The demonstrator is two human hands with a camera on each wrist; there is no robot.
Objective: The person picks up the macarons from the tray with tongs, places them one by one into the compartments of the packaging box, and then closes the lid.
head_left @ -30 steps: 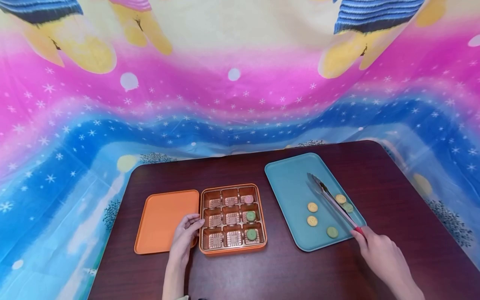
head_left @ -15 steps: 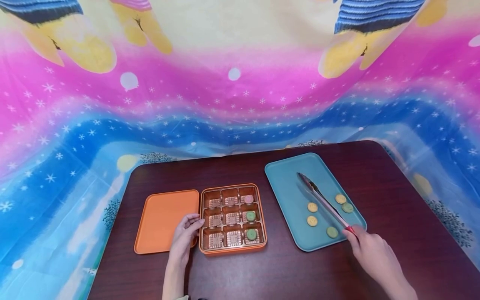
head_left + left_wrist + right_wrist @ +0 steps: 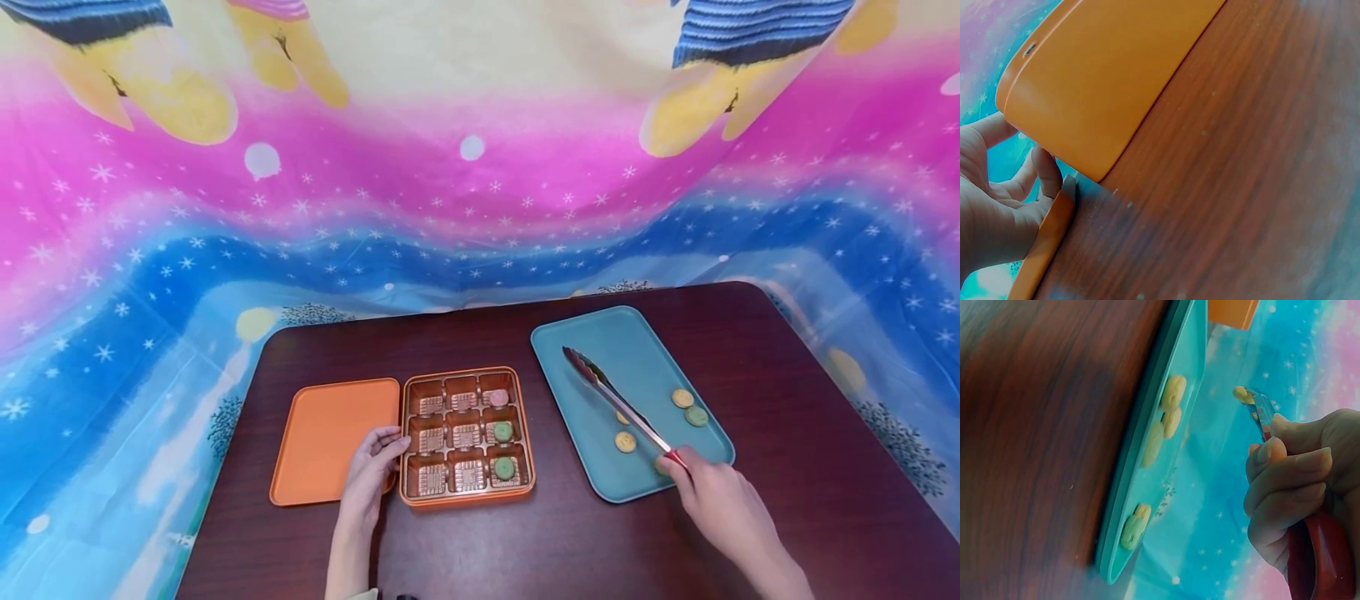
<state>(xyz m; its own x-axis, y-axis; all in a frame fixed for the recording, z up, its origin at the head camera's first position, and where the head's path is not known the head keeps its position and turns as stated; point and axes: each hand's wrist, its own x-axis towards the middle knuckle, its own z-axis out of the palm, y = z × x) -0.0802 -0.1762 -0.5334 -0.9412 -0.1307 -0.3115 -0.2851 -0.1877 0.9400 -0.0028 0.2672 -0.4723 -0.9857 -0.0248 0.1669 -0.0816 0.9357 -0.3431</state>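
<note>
My left hand [image 3: 371, 471] rests at the left side of an orange box [image 3: 467, 504], with loosely bent fingers touching its wall. The wrist view shows fingertips at the orange box's side [image 3: 1104, 81]. Inside the box is a copper-coloured insert with square compartments. Its right column holds a pink cookie [image 3: 498, 397] and two green cookies [image 3: 502, 431]. My right hand [image 3: 723, 504] grips metal tongs [image 3: 626, 408] by the red handle. The tongs slant over a teal tray [image 3: 592, 467], tips over its left part. Yellow cookies [image 3: 625, 442] and green ones [image 3: 696, 415] lie on the tray, some partly hidden.
An orange square lid [image 3: 322, 442] lies left of the box, partly behind my left hand. Dark wooden table [image 3: 510, 550] surrounds everything. A patterned cloth backdrop [image 3: 450, 208] hangs behind the table's far edge.
My right hand and the tongs have moved left across the tray. The tongs now overlap an upper yellow cookie, and the hand covers most of the front green one. My left hand stays put.
</note>
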